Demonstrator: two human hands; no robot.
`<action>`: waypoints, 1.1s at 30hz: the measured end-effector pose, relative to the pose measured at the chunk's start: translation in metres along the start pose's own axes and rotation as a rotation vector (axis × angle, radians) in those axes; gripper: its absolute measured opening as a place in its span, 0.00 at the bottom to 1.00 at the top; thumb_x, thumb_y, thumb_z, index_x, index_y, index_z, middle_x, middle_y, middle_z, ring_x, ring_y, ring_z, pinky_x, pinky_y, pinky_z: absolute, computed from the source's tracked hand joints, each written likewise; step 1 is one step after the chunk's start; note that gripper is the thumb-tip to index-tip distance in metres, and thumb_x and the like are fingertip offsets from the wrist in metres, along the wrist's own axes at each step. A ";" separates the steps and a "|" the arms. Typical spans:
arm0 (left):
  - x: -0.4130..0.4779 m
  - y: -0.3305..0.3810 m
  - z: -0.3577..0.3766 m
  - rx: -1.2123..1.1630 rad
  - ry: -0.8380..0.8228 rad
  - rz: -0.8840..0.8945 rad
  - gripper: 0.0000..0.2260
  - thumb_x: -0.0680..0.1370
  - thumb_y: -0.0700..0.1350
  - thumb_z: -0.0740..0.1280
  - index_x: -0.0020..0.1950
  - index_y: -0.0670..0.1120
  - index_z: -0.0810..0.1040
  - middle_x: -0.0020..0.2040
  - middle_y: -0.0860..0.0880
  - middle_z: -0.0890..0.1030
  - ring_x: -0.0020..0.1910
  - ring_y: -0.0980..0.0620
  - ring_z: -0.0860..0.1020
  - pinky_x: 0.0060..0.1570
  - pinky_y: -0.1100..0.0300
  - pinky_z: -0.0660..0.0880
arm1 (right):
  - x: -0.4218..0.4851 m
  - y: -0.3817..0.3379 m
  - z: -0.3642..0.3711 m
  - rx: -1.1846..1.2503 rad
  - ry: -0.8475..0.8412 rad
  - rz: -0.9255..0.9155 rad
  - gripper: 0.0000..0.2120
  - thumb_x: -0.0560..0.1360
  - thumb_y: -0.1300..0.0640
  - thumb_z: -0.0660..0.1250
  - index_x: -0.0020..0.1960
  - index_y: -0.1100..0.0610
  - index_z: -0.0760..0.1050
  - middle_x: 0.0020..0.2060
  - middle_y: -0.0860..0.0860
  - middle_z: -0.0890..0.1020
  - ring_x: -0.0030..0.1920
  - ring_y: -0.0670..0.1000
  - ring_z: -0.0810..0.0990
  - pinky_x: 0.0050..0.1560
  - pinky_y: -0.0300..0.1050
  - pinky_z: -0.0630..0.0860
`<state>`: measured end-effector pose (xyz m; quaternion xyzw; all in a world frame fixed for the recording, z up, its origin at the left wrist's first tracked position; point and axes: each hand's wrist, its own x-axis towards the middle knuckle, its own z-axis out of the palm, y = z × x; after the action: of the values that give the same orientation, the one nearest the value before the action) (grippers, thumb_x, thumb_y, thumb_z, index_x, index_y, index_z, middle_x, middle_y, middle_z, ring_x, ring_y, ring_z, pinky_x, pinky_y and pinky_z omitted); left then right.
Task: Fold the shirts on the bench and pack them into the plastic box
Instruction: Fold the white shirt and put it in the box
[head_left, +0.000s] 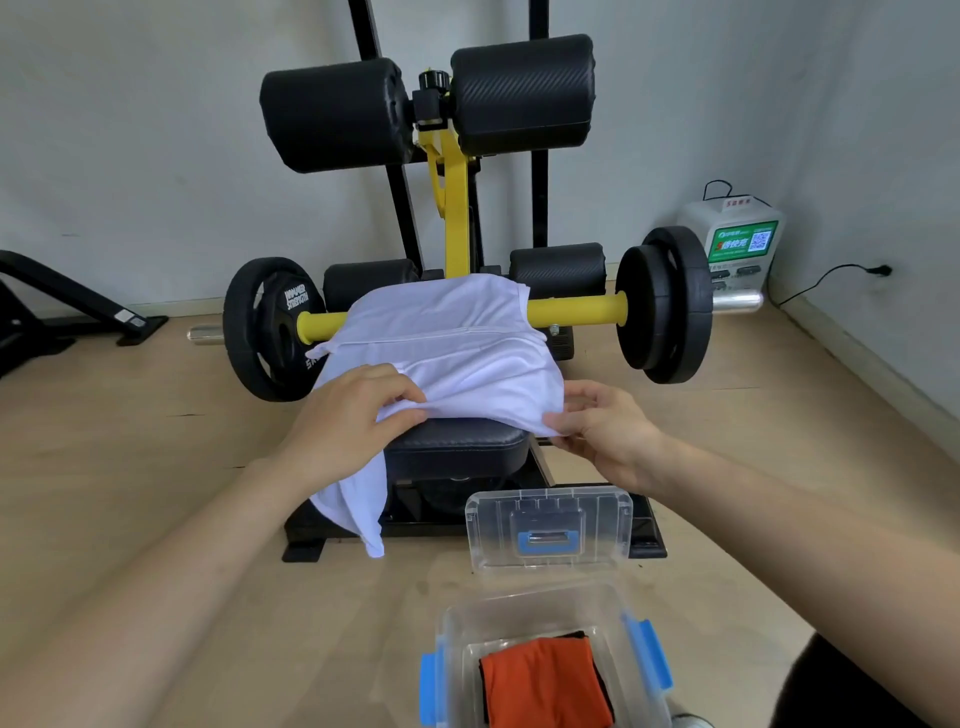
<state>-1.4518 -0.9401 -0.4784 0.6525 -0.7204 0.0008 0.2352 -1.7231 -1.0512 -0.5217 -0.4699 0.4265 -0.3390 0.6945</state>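
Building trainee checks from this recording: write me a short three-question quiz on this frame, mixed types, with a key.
1. True or false: the lid is on the plastic box.
2. The top garment in the box is: A white, B orange, C green.
3. What do the left hand and right hand hold?
Key: 1 false, the lid is off; 2 B; 3 the white shirt on the bench.
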 end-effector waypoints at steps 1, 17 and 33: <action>-0.001 0.003 0.000 -0.038 -0.020 -0.003 0.08 0.78 0.59 0.67 0.50 0.58 0.82 0.46 0.59 0.80 0.47 0.59 0.76 0.44 0.58 0.72 | -0.001 -0.001 -0.003 -0.005 0.035 -0.012 0.19 0.72 0.73 0.70 0.61 0.63 0.76 0.53 0.59 0.82 0.42 0.53 0.82 0.40 0.42 0.79; -0.033 0.038 0.008 -0.120 0.081 -0.015 0.18 0.69 0.52 0.79 0.57 0.54 0.81 0.50 0.59 0.77 0.53 0.57 0.74 0.52 0.60 0.73 | -0.026 -0.018 0.024 -0.807 0.002 -0.700 0.08 0.73 0.59 0.72 0.52 0.51 0.82 0.47 0.40 0.79 0.49 0.43 0.77 0.50 0.38 0.74; -0.043 0.030 0.008 -0.221 0.163 -0.323 0.04 0.75 0.51 0.72 0.41 0.54 0.79 0.33 0.57 0.80 0.37 0.58 0.77 0.39 0.55 0.73 | 0.026 -0.030 0.098 -1.236 -0.333 -0.699 0.08 0.76 0.52 0.69 0.54 0.43 0.80 0.51 0.47 0.78 0.52 0.53 0.68 0.59 0.53 0.68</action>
<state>-1.4812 -0.8974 -0.4913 0.7275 -0.5806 -0.0631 0.3601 -1.6256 -1.0487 -0.4812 -0.9303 0.2537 -0.1624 0.2093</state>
